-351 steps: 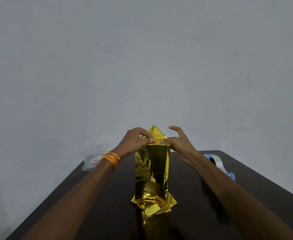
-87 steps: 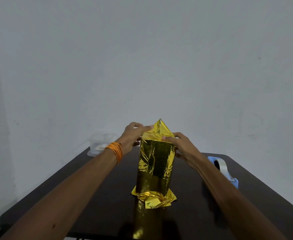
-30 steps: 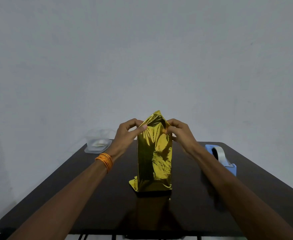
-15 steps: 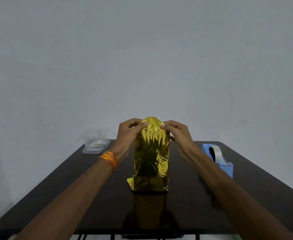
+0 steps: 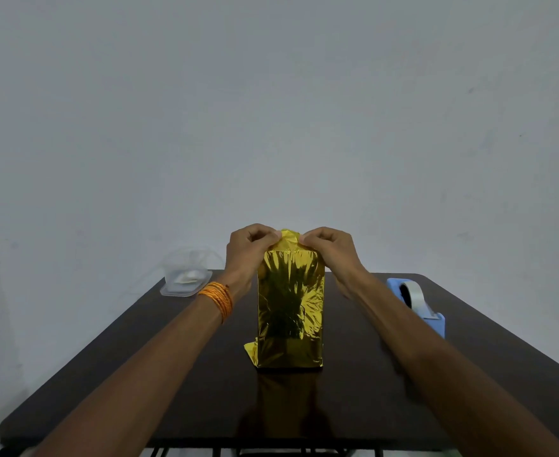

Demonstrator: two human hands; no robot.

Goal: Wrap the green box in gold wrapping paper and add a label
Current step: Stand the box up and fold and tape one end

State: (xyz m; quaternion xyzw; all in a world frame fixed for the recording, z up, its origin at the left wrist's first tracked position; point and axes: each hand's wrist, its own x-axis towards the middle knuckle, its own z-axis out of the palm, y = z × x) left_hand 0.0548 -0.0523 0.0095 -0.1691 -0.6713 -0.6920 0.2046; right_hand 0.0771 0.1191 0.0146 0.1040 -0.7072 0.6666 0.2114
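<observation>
At the centre of the dark table (image 5: 354, 390), pinched the crumpled top flap (image 5: 289, 237) of the upright gold-wrapped box (image 5: 290, 308) from both sides, with left hand (image 5: 250, 250) and right hand (image 5: 329, 249) curled tight on it. Probably meant folding it down flat; hard to tell behind the knuckles. Needed creasing along the box edge, pressing flat, then reaching for the blue tape dispenser (image 5: 416, 303) at the right.

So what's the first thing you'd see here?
The shiny gold box stands upright in the middle of the table. The left hand and right hand pinch the flap at its top. A blue tape dispenser sits at the right edge, a clear tub at the far left corner.
</observation>
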